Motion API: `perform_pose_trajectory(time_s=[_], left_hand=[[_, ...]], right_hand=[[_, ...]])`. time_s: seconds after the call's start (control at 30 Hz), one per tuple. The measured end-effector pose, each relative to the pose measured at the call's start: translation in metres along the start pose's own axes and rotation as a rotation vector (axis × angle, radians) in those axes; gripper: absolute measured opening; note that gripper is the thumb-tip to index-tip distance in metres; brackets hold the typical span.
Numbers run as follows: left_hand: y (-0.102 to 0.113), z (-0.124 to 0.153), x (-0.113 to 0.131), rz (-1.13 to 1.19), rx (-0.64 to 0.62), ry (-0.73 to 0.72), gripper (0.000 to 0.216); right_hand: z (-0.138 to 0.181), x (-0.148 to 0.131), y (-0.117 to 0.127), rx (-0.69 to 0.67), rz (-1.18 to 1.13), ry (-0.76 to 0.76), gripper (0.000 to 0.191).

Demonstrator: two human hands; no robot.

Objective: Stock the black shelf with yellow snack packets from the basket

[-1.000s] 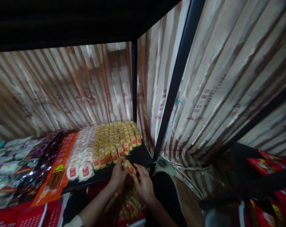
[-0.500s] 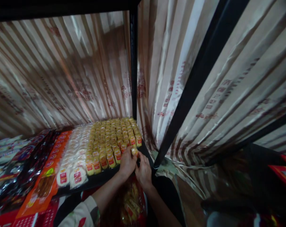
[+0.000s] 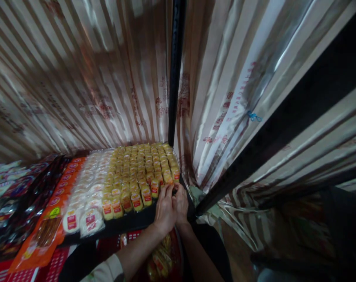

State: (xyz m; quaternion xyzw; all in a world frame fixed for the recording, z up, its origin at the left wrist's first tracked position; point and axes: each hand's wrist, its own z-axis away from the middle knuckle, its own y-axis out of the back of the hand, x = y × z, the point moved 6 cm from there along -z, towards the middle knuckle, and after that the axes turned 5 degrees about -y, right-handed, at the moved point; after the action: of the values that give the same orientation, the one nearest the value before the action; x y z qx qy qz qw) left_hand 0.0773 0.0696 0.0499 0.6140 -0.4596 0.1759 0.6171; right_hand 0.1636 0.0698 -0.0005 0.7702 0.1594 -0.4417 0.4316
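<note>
Small yellow wrapped snack packets (image 3: 133,168) with red labels stand in tight rows on a black shelf (image 3: 131,219). At the front right of these rows, my left hand (image 3: 165,207) has its fingers closed at the bottom of a snack packet (image 3: 167,177). My right hand (image 3: 180,203) presses against it, fingers bent round the same front edge. The two hands partly hide what lies between them. Below my forearms, more yellow packets (image 3: 160,258) lie loose in a red container, partly covered by my left arm.
White round wrapped snacks (image 3: 91,221) fill rows left of the yellow ones, followed by an orange pack (image 3: 45,231) and dark shiny packs (image 3: 28,199). Black posts (image 3: 175,78) frame the shelf corner. Pleated printed curtains (image 3: 122,78) hang behind. Red basket mesh (image 3: 54,262) shows low left.
The yellow packet held between both hands has moved forward to the front of the rows at the right. My hands are closer together, and the view has tilted and shifted.
</note>
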Motion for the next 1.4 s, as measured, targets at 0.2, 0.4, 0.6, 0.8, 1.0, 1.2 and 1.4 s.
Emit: perform_pose_trajectory(time_s=[0.2,0.4,0.6,0.8,1.0,1.2,1.4], left_hand=[[-0.013,-0.002,-0.012,0.0,0.022,0.014,0.043],[-0.014,-0.002,-0.02,-0.037,0.005,-0.041,0.043],[-0.019,-0.001,-0.03,-0.095,0.092,-0.155,0.041],[-0.016,-0.003,-0.02,-0.157,0.087,-0.245,0.038],[0.002,0.006,-0.008,-0.113,0.012,-0.257,0.035],[0.011,0.052,-0.016,-0.008,-0.024,-0.281,0.046],[0.008,0.13,-0.04,0.081,-0.16,-0.182,0.047]], right_hand=[[0.001,0.006,-0.004,0.07,-0.002,0.115,0.025],[0.003,0.007,-0.004,0.044,-0.013,0.145,0.025],[0.005,0.007,-0.001,0.062,-0.023,0.182,0.027],[0.003,0.008,-0.001,0.027,-0.019,0.181,0.03],[0.0,0.003,0.0,0.007,-0.01,0.15,0.031],[0.01,-0.018,0.009,0.052,-0.037,0.214,0.03],[0.094,-0.014,0.01,-0.081,-0.091,0.32,0.026]])
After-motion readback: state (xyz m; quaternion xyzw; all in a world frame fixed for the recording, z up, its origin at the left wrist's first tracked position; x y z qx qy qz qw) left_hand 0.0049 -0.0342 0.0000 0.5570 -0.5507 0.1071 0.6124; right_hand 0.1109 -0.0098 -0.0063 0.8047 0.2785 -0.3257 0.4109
